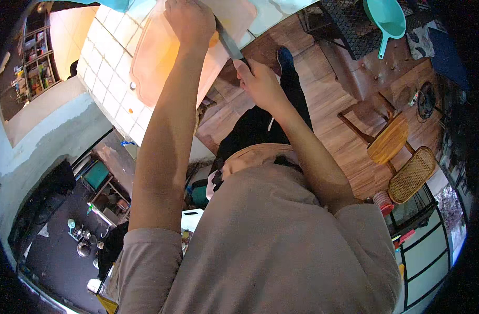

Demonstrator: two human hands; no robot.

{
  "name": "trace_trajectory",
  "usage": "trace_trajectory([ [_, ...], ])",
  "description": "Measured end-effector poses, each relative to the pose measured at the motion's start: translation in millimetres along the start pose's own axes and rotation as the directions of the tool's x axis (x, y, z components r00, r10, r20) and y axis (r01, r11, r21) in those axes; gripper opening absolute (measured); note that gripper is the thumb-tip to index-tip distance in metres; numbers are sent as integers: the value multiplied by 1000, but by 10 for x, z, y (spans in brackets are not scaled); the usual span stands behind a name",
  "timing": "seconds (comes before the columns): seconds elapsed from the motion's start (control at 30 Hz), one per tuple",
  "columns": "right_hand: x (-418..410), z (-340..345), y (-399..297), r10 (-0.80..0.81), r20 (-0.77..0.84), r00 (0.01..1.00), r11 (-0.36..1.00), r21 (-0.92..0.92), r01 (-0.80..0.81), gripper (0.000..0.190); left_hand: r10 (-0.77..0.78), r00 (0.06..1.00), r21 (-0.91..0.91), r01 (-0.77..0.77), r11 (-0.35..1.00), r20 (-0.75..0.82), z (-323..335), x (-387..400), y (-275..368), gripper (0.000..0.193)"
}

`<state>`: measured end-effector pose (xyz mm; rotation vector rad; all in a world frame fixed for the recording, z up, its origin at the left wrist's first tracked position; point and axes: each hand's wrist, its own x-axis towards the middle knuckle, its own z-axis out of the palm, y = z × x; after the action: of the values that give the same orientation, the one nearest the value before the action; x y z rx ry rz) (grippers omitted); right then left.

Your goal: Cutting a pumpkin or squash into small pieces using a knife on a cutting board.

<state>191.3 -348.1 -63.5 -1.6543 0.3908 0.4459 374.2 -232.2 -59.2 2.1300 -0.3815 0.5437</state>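
My right hand [265,84] is closed around the handle of a kitchen knife [228,41], whose blade runs up past my left hand. A pale pink cutting board [149,74] lies beneath both the blade and my left hand [190,23]. That hand is at the top edge of the picture with its fingers bent downward; what is under them is hidden. Beside the blade, close to my left hand, shows an orange piece of food [214,39], perhaps carrot. Glare washes out much of the board.
The board rests on a white tiled counter [102,74], with a small orange scrap [130,111] near its edge. On the right are a turquoise dipper [386,17] and a wooden chair [388,139]. Shelves with goods [37,59] stand far left.
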Motion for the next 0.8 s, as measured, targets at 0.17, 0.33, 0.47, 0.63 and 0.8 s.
trace_trajectory([
  [0.17, 81, 121, 110, 8, -2, 1000, 999, 51, -8, 51, 46, 998, 307, -60, 950, 53, -6, -20, 4, 33],
  [0.33, 45, 196, 186, -76, -57, 995, 989, 124, 82, 48, -46, 999, 231, 41, 972, 15, -3, -20, 1, 34],
  [0.47, 103, 195, 197, -44, -16, 999, 994, 98, 45, 46, -20, 1000, 253, 17, 967, 10, 2, -9, -50, 33],
  [0.63, -63, 139, 199, -3, -22, 1000, 995, 102, 5, 46, -133, 991, 172, 131, 976, 2, 20, -11, -17, 29],
  [0.8, 56, 120, 30, -22, -12, 1000, 990, 136, 23, 45, -126, 991, 223, 135, 965, -54, 35, 59, -60, 27],
])
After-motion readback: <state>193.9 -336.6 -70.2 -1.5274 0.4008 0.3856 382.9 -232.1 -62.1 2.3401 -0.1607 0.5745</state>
